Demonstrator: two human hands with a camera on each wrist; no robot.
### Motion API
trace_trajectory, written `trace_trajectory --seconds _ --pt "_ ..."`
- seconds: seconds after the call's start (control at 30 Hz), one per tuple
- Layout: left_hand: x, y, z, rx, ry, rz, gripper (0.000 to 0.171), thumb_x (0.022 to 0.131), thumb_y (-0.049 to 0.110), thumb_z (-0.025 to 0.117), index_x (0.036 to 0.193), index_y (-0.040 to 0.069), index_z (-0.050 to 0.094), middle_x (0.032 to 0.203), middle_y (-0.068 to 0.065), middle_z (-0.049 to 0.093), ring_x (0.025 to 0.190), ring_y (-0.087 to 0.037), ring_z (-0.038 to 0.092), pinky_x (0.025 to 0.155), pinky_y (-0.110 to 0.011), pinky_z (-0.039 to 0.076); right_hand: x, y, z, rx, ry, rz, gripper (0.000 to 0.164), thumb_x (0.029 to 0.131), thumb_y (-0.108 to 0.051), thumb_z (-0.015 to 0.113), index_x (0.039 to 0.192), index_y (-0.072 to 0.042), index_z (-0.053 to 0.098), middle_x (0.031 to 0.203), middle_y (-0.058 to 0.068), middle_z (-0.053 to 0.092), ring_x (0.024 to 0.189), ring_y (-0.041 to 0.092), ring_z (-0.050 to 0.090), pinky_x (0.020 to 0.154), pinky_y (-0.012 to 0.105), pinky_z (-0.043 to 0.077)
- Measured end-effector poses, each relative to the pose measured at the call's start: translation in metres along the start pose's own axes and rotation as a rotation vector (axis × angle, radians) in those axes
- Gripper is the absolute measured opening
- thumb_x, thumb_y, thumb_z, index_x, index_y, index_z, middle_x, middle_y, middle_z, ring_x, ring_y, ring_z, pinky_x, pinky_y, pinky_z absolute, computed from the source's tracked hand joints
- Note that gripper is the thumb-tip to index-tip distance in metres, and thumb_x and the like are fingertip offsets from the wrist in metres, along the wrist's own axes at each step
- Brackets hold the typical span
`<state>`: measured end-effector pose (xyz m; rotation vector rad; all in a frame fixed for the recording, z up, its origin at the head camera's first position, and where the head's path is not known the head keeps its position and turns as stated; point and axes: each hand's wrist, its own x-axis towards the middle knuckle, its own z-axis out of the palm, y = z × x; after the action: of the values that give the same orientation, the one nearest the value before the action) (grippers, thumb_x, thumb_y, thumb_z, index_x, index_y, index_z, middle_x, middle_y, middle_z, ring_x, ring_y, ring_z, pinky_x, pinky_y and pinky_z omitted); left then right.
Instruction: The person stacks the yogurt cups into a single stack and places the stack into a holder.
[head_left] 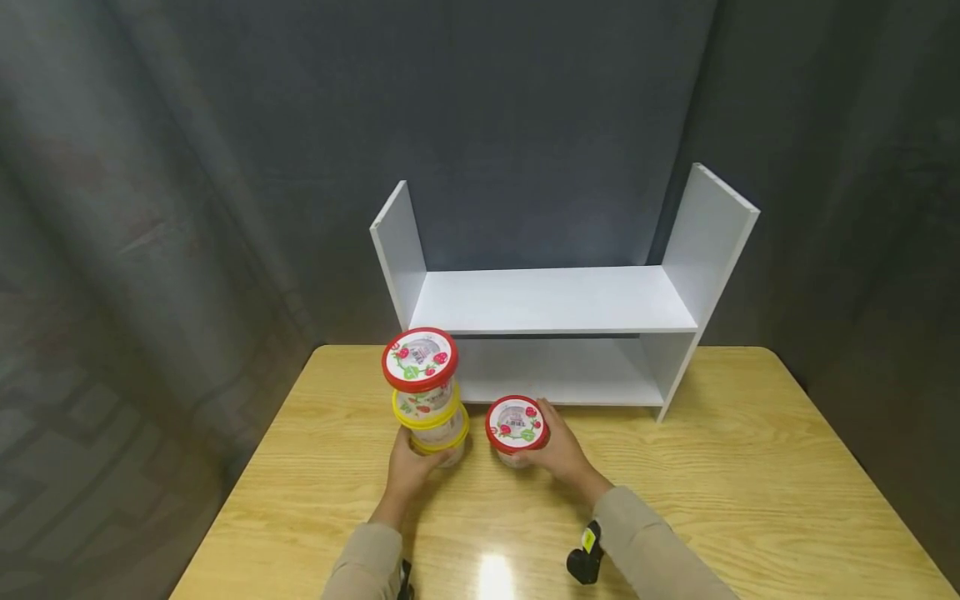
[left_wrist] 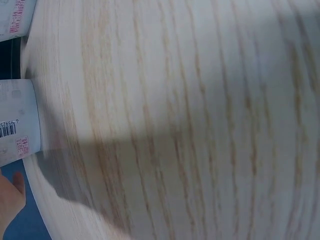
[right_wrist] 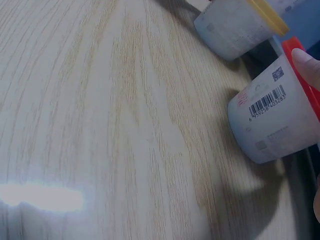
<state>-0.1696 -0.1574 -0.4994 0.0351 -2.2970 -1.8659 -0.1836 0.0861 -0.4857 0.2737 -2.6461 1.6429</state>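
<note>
Three printed plastic tubs stand stacked at the table's centre left in the head view. A red-lidded tub (head_left: 422, 360) is on top, with a yellow-lidded tub (head_left: 423, 407) under it and another yellow-lidded tub (head_left: 453, 456) at the bottom. My left hand (head_left: 408, 468) grips the bottom tub low on its side; the stack hides some of its fingers. To the right, my right hand (head_left: 557, 443) holds a separate red-lidded tub (head_left: 516, 425) around its lid. In the right wrist view that tub (right_wrist: 275, 112) shows a barcode, and the thumb (right_wrist: 306, 65) presses its red rim.
Behind the tubs stands a white two-tier shelf (head_left: 555, 302) with upright side panels, its front close to both tub groups. Wooden table (head_left: 750, 467) extends on both sides. Dark grey curtains (head_left: 540, 125) hang around the back and sides.
</note>
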Motion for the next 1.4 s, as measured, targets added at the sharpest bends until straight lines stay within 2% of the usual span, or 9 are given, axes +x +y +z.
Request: trace_trajectory --seconds 0.1,0.2,0.33,0.5,0.6,0.8,0.97,1.13,1.4 --pt "0.001 -0.001 -0.003 0.001 0.005 0.002 0.072 0.059 0.004 0.077 0.12 0.0 0.037 0.115 -0.018 0.046 0.108 -0.033 0.041 0.095 -0.045 0.029 0.0 -0.001 0.004 0.026 0.008 0.011 0.101 0.054 -0.014 0.081 0.134 0.003 0.022 0.135 0.021 0.026 0.121 0.035 0.026 0.097 0.048 0.024" --pt "0.003 -0.011 -0.004 0.008 0.031 0.026 0.073 0.058 0.007 0.078 0.119 0.002 0.038 0.113 -0.015 0.048 0.106 -0.031 0.043 0.094 -0.043 0.03 0.0 -0.002 0.006 0.066 0.009 0.004 0.099 0.055 -0.015 0.081 0.134 0.001 0.023 0.13 0.021 0.033 0.117 0.034 0.033 0.095 0.048 0.027" --pt "0.004 -0.013 -0.003 0.012 0.033 0.017 0.073 0.057 0.008 0.079 0.119 0.002 0.038 0.113 -0.014 0.048 0.105 -0.03 0.044 0.094 -0.043 0.031 -0.002 0.0 0.006 0.113 0.026 0.011 0.099 0.053 -0.015 0.082 0.133 -0.002 0.027 0.124 0.018 0.042 0.112 0.031 0.039 0.093 0.047 0.03" --pt "0.004 -0.011 0.002 0.017 0.01 -0.005 0.075 0.058 0.013 0.079 0.12 0.004 0.037 0.114 -0.013 0.047 0.107 -0.03 0.043 0.093 -0.043 0.032 -0.003 0.005 0.002 0.128 0.059 0.042 0.1 0.05 -0.016 0.083 0.133 -0.005 0.029 0.123 0.015 0.044 0.111 0.028 0.04 0.093 0.046 0.03" --pt "0.004 -0.01 0.002 0.006 0.025 -0.024 0.075 0.058 0.011 0.079 0.12 0.006 0.038 0.114 -0.011 0.047 0.107 -0.029 0.042 0.093 -0.043 0.031 -0.002 0.005 0.003 0.134 0.055 0.025 0.1 0.049 -0.018 0.083 0.133 -0.004 0.029 0.124 0.017 0.043 0.112 0.029 0.039 0.094 0.047 0.029" --pt "0.002 -0.008 0.001 -0.002 0.022 -0.013 0.076 0.058 0.009 0.078 0.121 0.002 0.037 0.115 -0.015 0.047 0.108 -0.032 0.042 0.094 -0.045 0.03 -0.004 -0.004 0.004 0.148 0.052 -0.003 0.101 0.047 -0.019 0.084 0.133 -0.004 0.031 0.124 0.016 0.044 0.111 0.029 0.04 0.093 0.046 0.031" --pt "-0.004 0.005 0.0 -0.024 0.016 -0.018 0.075 0.058 0.005 0.078 0.12 -0.002 0.037 0.115 -0.019 0.046 0.108 -0.035 0.041 0.094 -0.046 0.029 -0.008 -0.016 -0.002 0.115 0.032 0.0 0.1 0.049 -0.022 0.083 0.132 -0.004 0.031 0.126 0.014 0.043 0.114 0.027 0.038 0.094 0.045 0.03" --pt "-0.008 0.017 -0.001 -0.036 0.016 -0.016 0.073 0.058 0.0 0.076 0.119 -0.004 0.037 0.113 -0.021 0.046 0.107 -0.038 0.041 0.094 -0.048 0.028 -0.011 -0.031 -0.012 0.044 0.043 -0.014 0.099 0.047 -0.025 0.084 0.131 -0.003 0.035 0.119 0.015 0.049 0.11 0.028 0.042 0.092 0.048 0.032" --pt "0.002 -0.008 0.001 0.004 0.02 -0.028 0.076 0.058 0.008 0.079 0.121 0.0 0.036 0.114 -0.016 0.047 0.107 -0.032 0.042 0.094 -0.044 0.03 -0.01 -0.049 -0.033 -0.004 0.012 0.011 0.103 0.046 -0.034 0.083 0.132 -0.004 0.033 0.126 0.015 0.042 0.116 0.03 0.036 0.09 0.049 0.033"
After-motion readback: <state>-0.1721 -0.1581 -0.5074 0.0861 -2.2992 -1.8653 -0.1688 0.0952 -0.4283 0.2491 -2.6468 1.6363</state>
